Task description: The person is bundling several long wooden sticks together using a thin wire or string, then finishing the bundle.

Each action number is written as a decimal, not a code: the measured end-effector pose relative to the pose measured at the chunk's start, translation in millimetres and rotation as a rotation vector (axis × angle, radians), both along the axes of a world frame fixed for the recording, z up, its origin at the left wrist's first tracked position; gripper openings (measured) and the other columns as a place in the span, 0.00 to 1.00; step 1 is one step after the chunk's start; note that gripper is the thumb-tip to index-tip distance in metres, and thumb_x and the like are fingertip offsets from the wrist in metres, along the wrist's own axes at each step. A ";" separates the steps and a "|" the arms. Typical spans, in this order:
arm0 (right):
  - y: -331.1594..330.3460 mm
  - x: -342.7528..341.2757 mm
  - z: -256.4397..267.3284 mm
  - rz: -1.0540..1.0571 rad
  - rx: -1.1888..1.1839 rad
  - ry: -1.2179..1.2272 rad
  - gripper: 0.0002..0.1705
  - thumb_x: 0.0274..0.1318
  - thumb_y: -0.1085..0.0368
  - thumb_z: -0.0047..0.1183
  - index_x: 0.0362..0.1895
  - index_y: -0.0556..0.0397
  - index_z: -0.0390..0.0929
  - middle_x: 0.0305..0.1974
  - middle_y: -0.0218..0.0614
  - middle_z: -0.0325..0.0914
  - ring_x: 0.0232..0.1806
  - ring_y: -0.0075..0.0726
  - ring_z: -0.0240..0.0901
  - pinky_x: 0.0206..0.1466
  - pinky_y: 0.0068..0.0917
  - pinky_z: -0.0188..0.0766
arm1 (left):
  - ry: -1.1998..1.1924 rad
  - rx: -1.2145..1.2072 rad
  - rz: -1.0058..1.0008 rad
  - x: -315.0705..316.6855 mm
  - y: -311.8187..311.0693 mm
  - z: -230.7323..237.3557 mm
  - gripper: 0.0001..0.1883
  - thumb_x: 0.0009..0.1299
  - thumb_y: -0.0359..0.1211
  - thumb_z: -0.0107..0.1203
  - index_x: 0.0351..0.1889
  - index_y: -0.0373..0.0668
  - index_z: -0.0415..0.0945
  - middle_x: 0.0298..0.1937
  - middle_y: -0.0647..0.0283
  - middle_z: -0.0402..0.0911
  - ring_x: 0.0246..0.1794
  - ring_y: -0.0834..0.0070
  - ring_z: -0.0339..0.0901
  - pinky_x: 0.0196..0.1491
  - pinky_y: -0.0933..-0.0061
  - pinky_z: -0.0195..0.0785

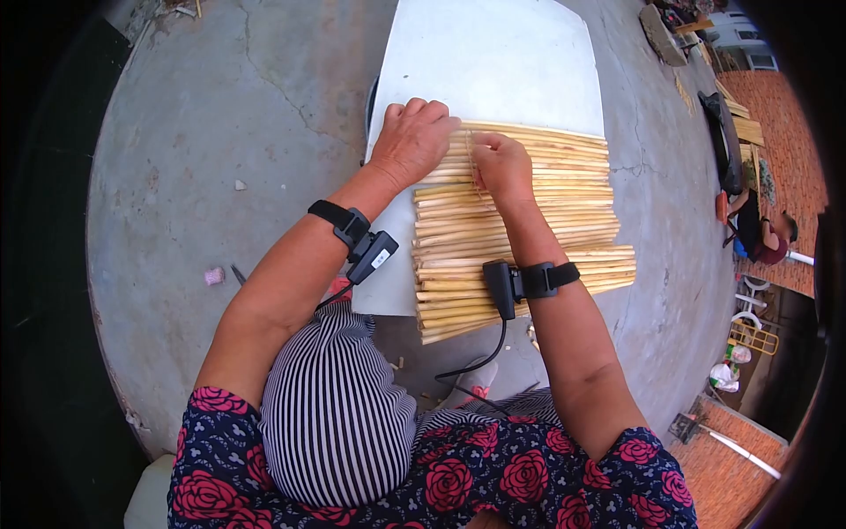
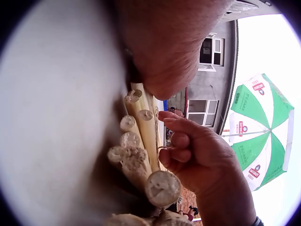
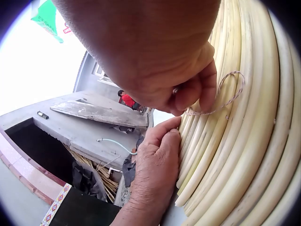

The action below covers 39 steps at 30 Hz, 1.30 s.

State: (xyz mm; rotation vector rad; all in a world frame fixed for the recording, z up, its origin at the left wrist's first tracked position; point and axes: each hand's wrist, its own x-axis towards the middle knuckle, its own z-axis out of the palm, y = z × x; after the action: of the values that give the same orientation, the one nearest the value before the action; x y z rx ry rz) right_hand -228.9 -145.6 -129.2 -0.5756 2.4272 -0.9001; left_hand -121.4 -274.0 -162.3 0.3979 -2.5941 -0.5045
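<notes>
Pale peeled stalks (image 1: 520, 225) lie side by side in a mat on a white board (image 1: 502, 62), bound across by thin string. At the mat's far left corner, my left hand (image 1: 414, 139) grips the ends of the outermost stalks, its thumb and fingers bent close together in the right wrist view. My right hand (image 1: 504, 169) is just to its right, over the stalks, with curled fingers pinching a thin twisted string (image 3: 230, 96). A loop of that string lies over the stalks beside the right fingers. Cut round stalk ends (image 2: 162, 188) show below the left hand.
The board stands over a concrete floor (image 1: 247, 115), its near edge by my striped-clad knee (image 1: 339, 406). Black cables (image 1: 471, 375) hang from the wrist cameras. A seated person (image 1: 775, 238) is far to the right. A green and white umbrella (image 2: 263, 132) rises beyond.
</notes>
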 end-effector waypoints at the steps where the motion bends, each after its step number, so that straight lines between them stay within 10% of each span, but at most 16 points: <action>1: -0.6 1.0 1.3 -0.002 0.020 0.004 0.17 0.57 0.58 0.50 0.47 0.48 0.83 0.27 0.38 0.84 0.29 0.35 0.81 0.41 0.33 0.76 | 0.001 -0.003 -0.003 0.1 -0.3 -0.2 0.19 0.60 0.29 0.58 0.51 0.52 0.79 0.49 0.72 0.76 0.53 0.72 0.69 0.55 0.67 0.56; 7: 2.5 3.2 -11.3 0.009 0.040 0.135 0.16 0.57 0.56 0.51 0.47 0.42 0.84 0.36 0.40 0.84 0.41 0.46 0.80 0.46 0.40 0.74 | 0.034 0.016 -0.043 -1.5 -2.8 -2.8 0.18 0.60 0.29 0.57 0.50 0.49 0.79 0.51 0.70 0.76 0.54 0.71 0.69 0.56 0.67 0.57; 10: 2.7 3.1 -16.6 0.042 -0.065 0.201 0.13 0.60 0.61 0.52 0.45 0.54 0.82 0.16 0.28 0.73 0.13 0.20 0.65 0.19 0.22 0.63 | 0.031 0.021 -0.055 -2.9 -4.9 -3.5 0.18 0.60 0.29 0.56 0.50 0.49 0.79 0.50 0.69 0.76 0.54 0.70 0.69 0.56 0.66 0.58; 13: 1.4 5.7 -8.0 -0.003 0.080 0.149 0.15 0.57 0.56 0.50 0.46 0.40 0.83 0.35 0.39 0.84 0.41 0.46 0.80 0.47 0.41 0.74 | 0.025 0.045 -0.078 -3.5 -7.1 -2.2 0.17 0.60 0.29 0.55 0.49 0.48 0.79 0.50 0.68 0.76 0.53 0.69 0.69 0.56 0.65 0.59; 22: -1.4 2.7 3.3 -0.125 -0.221 -0.274 0.12 0.59 0.66 0.52 0.47 0.54 0.79 0.19 0.30 0.75 0.15 0.21 0.69 0.18 0.22 0.67 | 0.012 0.071 -0.096 -4.5 -8.4 -1.7 0.16 0.61 0.28 0.54 0.47 0.45 0.80 0.49 0.65 0.77 0.52 0.66 0.70 0.57 0.63 0.62; 39: -4.9 -8.3 7.3 -0.115 -0.319 -0.501 0.06 0.57 0.69 0.56 0.36 0.56 0.74 0.21 0.30 0.74 0.17 0.21 0.68 0.18 0.20 0.67 | 0.130 0.166 -0.149 -8.5 -15.1 -7.1 0.12 0.61 0.28 0.52 0.42 0.43 0.81 0.44 0.63 0.78 0.47 0.64 0.72 0.55 0.63 0.66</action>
State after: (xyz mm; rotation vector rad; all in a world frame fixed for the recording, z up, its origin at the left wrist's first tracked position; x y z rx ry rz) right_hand -237.2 -150.6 -121.9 -0.2724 1.8934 -1.3144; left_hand -129.9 -289.1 -169.4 0.2179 -2.4757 -0.7753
